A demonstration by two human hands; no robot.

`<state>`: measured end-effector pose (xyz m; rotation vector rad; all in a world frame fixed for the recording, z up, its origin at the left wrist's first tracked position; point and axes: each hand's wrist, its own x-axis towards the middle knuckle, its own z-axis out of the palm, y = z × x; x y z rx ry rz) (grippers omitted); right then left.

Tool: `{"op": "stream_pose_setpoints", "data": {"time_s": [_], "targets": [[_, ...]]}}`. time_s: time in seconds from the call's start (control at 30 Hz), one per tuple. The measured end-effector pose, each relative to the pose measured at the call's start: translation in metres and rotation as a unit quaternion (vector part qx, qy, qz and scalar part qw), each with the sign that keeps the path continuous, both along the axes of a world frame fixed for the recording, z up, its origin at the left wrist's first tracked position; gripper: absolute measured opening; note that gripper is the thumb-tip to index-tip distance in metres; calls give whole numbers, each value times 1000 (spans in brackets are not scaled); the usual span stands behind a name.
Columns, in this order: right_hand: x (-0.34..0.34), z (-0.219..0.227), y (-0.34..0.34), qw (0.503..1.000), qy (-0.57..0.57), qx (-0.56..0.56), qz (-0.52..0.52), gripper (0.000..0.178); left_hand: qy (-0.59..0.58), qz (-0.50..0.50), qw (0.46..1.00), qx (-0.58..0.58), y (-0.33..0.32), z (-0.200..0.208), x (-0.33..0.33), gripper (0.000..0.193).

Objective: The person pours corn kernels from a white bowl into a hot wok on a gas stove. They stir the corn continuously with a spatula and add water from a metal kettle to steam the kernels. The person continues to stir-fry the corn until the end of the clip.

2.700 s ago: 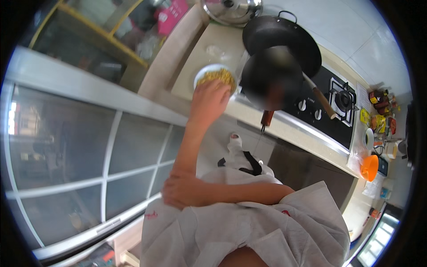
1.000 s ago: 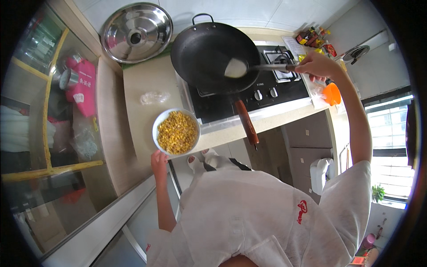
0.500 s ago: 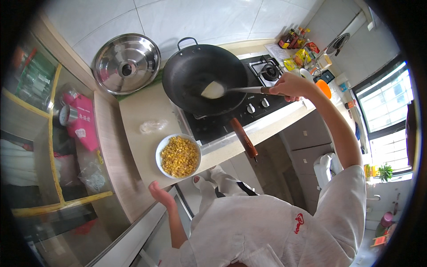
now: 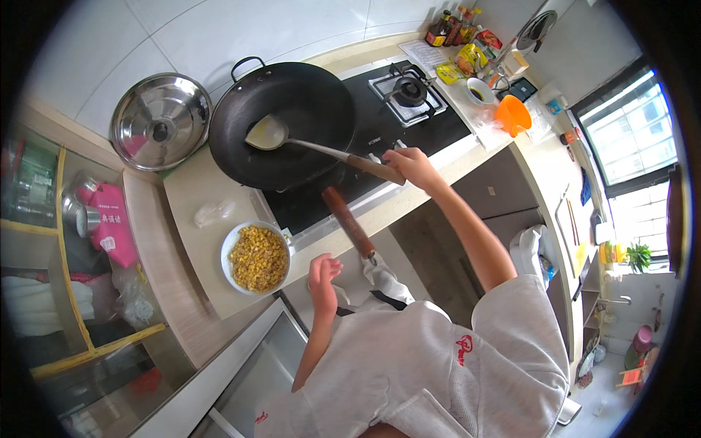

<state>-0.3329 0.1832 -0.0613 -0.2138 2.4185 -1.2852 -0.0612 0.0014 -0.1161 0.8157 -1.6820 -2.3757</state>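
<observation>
My right hand (image 4: pixel 415 169) is closed round the end of the wooden handle of a wok spatula (image 4: pixel 318 148), beside the hob's control knobs. The spatula's pale metal blade lies low inside a large black wok (image 4: pixel 307 95) on the hob. The wok's brown wooden handle (image 4: pixel 349 221) points toward me. My left hand (image 4: pixel 323 274) hangs by the counter edge with loosely bent fingers, holding nothing. Just left of it, a white bowl (image 4: pixel 228 274) filled with yellow corn kernels (image 4: pixel 258 257) stands on the counter. A crumpled clear plastic bag (image 4: pixel 213 213) lies behind the bowl.
A steel wok lid (image 4: pixel 171 109) leans on the wall left of the wok. An unused burner (image 4: pixel 409 91) is to its right. Sauce bottles (image 4: pixel 456 27), a small bowl (image 4: pixel 478 91) and an orange container (image 4: pixel 513 115) stand farther right. Glass-fronted shelves (image 4: pixel 95 328) line the left side.
The spatula blade has moved left in the wok, and my right hand has come lower and closer with its handle. My left hand has risen beside the bowl. The whole view has shifted.
</observation>
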Motion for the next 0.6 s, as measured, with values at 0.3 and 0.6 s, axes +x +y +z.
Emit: {"op": "stream_pose_setpoints", "data": {"time_s": [0.3,0.6], "targets": [[-4,-2,-27,948,-217,-227,-51,85,17,290,956,-37,20,7,-36,29],[18,45,-55,979,-138,-61,137,56,-41,5,951,307,48,76,-80,30]]}}
